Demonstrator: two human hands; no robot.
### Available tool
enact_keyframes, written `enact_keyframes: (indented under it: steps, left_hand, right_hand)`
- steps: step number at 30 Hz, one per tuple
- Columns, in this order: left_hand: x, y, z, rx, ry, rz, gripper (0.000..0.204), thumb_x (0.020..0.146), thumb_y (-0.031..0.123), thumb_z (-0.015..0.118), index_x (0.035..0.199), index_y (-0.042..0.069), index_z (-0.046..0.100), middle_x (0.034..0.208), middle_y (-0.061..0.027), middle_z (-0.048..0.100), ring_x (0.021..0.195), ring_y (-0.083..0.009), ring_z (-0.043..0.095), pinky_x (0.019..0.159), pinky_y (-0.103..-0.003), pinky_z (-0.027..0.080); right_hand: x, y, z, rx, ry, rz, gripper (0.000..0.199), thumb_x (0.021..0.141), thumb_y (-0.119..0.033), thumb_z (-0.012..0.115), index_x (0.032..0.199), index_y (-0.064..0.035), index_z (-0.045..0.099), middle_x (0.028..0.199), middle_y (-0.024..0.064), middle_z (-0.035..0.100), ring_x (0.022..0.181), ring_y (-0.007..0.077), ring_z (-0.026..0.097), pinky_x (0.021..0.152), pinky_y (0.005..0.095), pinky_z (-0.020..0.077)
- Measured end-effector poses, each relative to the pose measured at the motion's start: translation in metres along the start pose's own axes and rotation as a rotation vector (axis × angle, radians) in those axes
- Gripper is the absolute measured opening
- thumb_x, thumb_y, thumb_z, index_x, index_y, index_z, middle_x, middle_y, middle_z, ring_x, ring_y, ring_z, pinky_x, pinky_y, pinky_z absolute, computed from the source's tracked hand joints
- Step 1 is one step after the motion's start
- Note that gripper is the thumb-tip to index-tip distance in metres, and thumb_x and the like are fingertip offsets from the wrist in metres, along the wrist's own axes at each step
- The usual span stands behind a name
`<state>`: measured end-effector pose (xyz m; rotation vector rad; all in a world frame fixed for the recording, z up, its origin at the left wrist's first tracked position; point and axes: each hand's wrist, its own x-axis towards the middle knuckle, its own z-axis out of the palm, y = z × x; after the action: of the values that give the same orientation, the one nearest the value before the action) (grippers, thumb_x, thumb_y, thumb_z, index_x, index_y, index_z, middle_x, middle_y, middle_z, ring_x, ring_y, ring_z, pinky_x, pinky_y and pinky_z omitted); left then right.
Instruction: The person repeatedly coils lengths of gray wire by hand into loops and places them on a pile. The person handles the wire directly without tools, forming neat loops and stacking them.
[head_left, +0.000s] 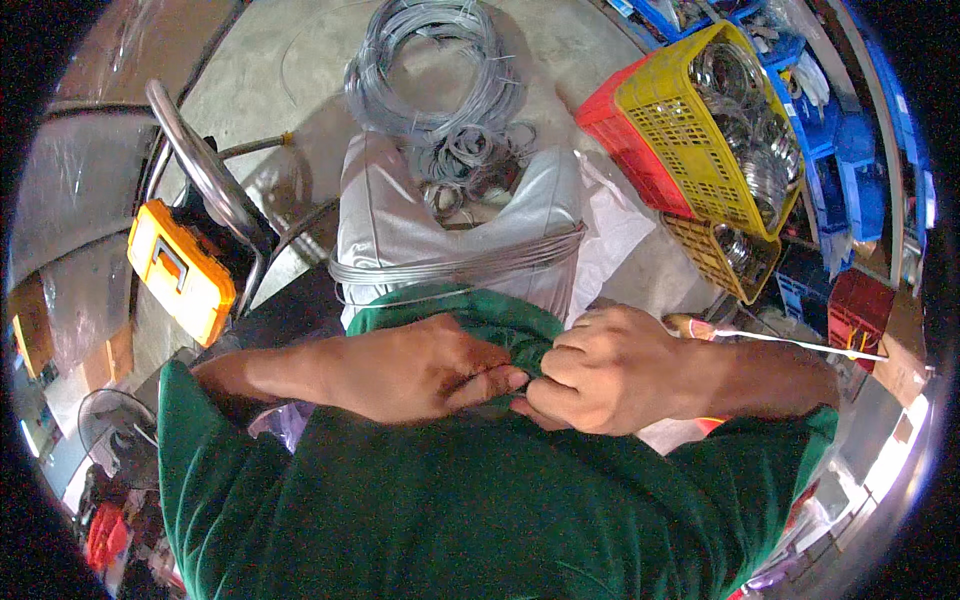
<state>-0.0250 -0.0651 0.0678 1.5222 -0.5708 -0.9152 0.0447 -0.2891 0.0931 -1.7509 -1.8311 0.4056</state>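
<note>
Together, the left hand (425,365) and right hand (610,370) pinch closed on bunched green fabric (480,320) below looped grey wire (450,268).

Behind the green shirt hem (470,320), both hands' fingertips stay hidden; the silver sack (420,220) beyond it is partly covered.

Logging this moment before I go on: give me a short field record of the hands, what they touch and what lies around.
left hand: fingers pinching green shirt fabric at the belly
right hand: closed on the same fabric, fingertips meeting the left's
wire loops: grey bundle across a silver sack
wire coil: on the floor beyond
yellow crate: tilted, clear round items inside
orange case: at left
</note>
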Motion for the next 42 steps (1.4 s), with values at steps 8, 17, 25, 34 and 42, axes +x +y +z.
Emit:
enact_keyframes:
  steps: [8, 17, 25, 34, 42]
  left_hand:
    - [0.037, -0.041, -0.024, -0.639, 0.65, -0.356, 0.04, 0.099, 0.042, 0.055, 0.075, 0.01, 0.055, 0.061, 0.0022, 0.043, 0.047, -0.0076, 0.035, 0.044, -0.027, 0.026]
    - [0.054, -0.066, -0.022, -1.2, 0.914, 0.008, 0.05, 0.097, 0.05, 0.054, 0.065, 0.016, 0.036, 0.057, 0.0053, 0.027, 0.044, -0.0082, 0.024, 0.042, -0.026, 0.018]
    - [0.061, -0.08, -0.023, -1.166, 0.998, -0.138, 0.048, 0.097, 0.049, 0.055, 0.065, 0.019, 0.038, 0.054, 0.0062, 0.028, 0.041, -0.0071, 0.025, 0.04, -0.026, 0.018]
    - [0.052, -0.088, -0.018, -1.225, 0.99, -0.143, 0.045, 0.099, 0.046, 0.055, 0.067, 0.018, 0.039, 0.055, 0.0063, 0.029, 0.041, -0.0067, 0.027, 0.041, -0.025, 0.02]
    - [0.051, -0.086, -0.02, -1.148, 1.048, -0.122, 0.042, 0.098, 0.043, 0.058, 0.068, 0.016, 0.044, 0.055, 0.0057, 0.033, 0.042, -0.0062, 0.031, 0.04, -0.025, 0.02]
  right_hand:
    - [-0.02, 0.094, -0.011, 0.031, 0.391, 0.434, 0.042, 0.094, -0.044, 0.059, 0.106, -0.0035, 0.065, 0.089, 0.0137, 0.065, 0.08, 0.0272, 0.065, 0.073, 0.0405, 0.0516]
    - [-0.034, 0.088, 0.066, 1.038, 1.147, 1.144, 0.047, 0.106, -0.036, 0.038, 0.13, 0.0009, 0.056, 0.1, 0.0101, 0.067, 0.087, 0.0157, 0.063, 0.08, 0.0286, 0.0494]
    - [-0.005, 0.078, 0.072, 0.463, 1.097, 0.775, 0.028, 0.099, -0.016, 0.057, 0.12, -0.0006, 0.066, 0.103, 0.009, 0.065, 0.091, 0.0158, 0.063, 0.085, 0.0281, 0.0496]
    - [-0.004, 0.084, 0.076, 0.591, 0.93, 0.895, 0.025, 0.091, -0.004, 0.066, 0.115, 0.0027, 0.068, 0.102, 0.0071, 0.064, 0.095, 0.0133, 0.061, 0.082, 0.0231, 0.0486]
    - [0.004, 0.08, 0.083, 0.794, 0.999, 0.758, 0.017, 0.086, -0.014, 0.072, 0.101, -0.0062, 0.075, 0.109, 0.0101, 0.062, 0.1, 0.0188, 0.061, 0.087, 0.0283, 0.0477]
